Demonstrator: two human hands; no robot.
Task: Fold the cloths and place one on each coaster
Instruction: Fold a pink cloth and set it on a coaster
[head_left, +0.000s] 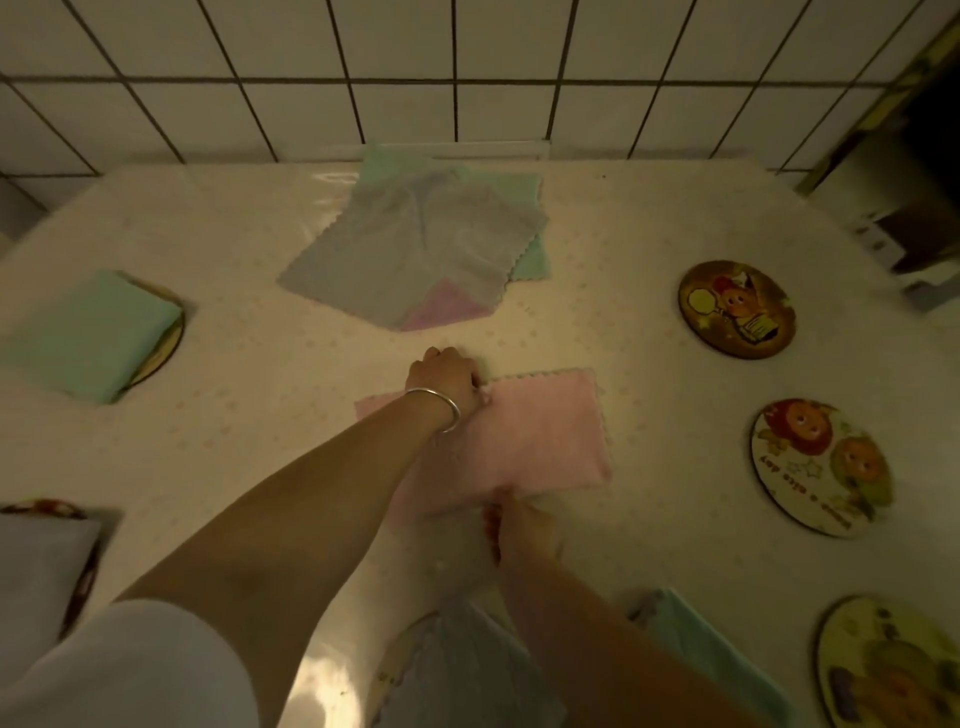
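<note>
Where both hands pinch it, left hand (445, 378) and right hand (519, 525), the pink cloth (540, 431) lies folded.

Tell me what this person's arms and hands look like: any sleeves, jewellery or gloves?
Both hands are bare, without gloves. The left hand has a thin silver bangle round its wrist, and a white short sleeve covers the upper arm; the forearm is bare. The right hand shows no ring or bracelet, and its forearm is bare too.
</note>
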